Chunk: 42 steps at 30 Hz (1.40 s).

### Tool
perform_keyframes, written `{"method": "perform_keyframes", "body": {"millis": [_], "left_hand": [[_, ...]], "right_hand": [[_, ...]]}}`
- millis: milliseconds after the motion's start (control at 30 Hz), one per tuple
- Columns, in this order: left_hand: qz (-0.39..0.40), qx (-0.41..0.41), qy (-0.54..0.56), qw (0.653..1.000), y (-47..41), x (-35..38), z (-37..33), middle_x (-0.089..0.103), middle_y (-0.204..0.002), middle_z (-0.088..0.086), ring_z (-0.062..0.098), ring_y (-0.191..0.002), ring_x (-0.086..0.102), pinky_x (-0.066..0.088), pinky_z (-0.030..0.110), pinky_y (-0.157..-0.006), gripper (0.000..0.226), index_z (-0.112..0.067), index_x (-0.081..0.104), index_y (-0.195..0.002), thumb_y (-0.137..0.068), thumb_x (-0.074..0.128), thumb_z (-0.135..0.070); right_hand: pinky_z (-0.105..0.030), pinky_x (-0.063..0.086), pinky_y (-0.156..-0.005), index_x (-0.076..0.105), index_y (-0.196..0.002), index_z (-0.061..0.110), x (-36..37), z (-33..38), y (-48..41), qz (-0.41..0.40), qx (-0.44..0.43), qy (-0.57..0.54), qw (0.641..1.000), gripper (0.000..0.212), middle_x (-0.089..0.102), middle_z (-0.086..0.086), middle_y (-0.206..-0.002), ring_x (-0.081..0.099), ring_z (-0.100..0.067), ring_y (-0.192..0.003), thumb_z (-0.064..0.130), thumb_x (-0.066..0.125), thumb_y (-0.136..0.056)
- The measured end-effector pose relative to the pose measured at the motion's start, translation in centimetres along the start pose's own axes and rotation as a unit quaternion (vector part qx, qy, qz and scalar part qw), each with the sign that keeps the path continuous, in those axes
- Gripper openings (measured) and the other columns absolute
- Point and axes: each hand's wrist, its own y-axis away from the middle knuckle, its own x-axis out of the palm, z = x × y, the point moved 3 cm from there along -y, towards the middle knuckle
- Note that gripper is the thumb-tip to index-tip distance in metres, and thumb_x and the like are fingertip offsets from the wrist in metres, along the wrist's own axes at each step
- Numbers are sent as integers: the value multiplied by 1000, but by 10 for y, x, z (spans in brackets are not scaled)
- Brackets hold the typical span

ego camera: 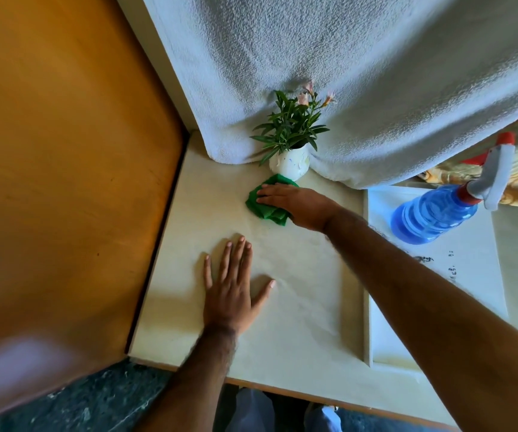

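A crumpled green cloth [262, 205] lies on the cream tabletop [298, 307], just in front of a small white vase [290, 165] with green leaves and pink flowers. My right hand [298, 205] presses flat on the cloth, fingers straight and pointing left, covering its right part. My left hand [231, 289] rests palm down on the bare tabletop nearer to me, fingers spread.
A blue spray bottle [432, 213] with a white and red trigger stands at the right on a white sheet [457, 275]. A white towel [345, 73] hangs behind the vase. An orange wooden panel [64, 166] borders the table's left edge. Dark floor lies below.
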Motion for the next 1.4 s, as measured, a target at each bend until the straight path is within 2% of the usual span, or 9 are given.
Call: {"method": "perform_keyframes", "body": {"millis": [267,433,533,667,767,867,1067,1333,1400], "left_hand": [[-3,0,-3,1000,0,-4,-1,19,-176,5,26,-163,17,21,65,-128,95,-17,18,-167,-97,31,-79],[1,1,-7,1000,0,-4,0,18,-177,5,27,-163,17,22,66,-127,96,-17,18,-167,-96,30,-80],[-6,2,-5,1000,0,-4,0,19,-176,5,26,-163,18,23,66,-127,95,-17,20,-167,-96,34,-79],[-16,3,0,1000,1,-3,-1,20,-176,4,25,-163,19,21,66,-128,94,-17,21,-167,-97,34,-78],[-15,2,1,1000,1,-2,0,20,-176,4,24,-163,18,21,65,-128,94,-18,20,-167,-97,34,-79],[-8,1,-2,1000,1,-2,2,19,-176,4,23,-163,18,21,65,-128,94,-18,19,-167,-97,34,-79],[-16,2,2,1000,1,-4,1,22,-176,4,24,-162,21,22,65,-127,93,-17,21,-167,-97,32,-78],[11,-2,-2,1000,-1,-3,1,19,-176,4,26,-162,20,19,65,-128,94,-19,17,-167,-97,25,-80],[12,-1,-4,1000,0,-3,0,19,-176,4,26,-162,21,20,65,-128,94,-18,18,-167,-97,26,-79]], "right_hand": [[-58,38,-116,64,-131,-5,-37,21,-1,-145,-110,127,975,42,63,-24,-139,54,-46,-134,-16,56,-91],[-56,35,-118,64,-132,-5,-43,4,-3,-112,-107,126,980,53,62,-25,-138,54,-43,-134,-23,63,-83],[-49,28,-123,62,-135,-1,-33,0,-5,-81,-74,73,991,62,60,-21,-143,48,-38,-141,-27,58,-79],[-54,30,-123,58,-140,0,-8,1,0,-23,-19,-15,999,60,52,-19,-150,41,-38,-146,-26,52,-86],[-53,34,-120,57,-141,1,-2,4,4,-37,1,-28,999,63,53,-17,-150,40,-37,-147,-27,52,-85],[-54,37,-119,60,-138,-2,-4,16,9,-70,-53,8,996,58,57,-21,-145,45,-41,-143,-27,52,-86],[-52,38,-119,63,-135,0,-29,11,32,-194,-83,111,971,37,61,-18,-143,49,-40,-140,-8,51,-101],[-54,40,-117,64,-132,-2,-35,-3,32,-151,-61,89,983,41,61,-22,-142,49,-44,-139,-7,41,-100],[-53,40,-116,65,-131,-2,-30,-3,34,-154,-51,72,984,40,61,-22,-141,49,-44,-138,-15,51,-96]]}}
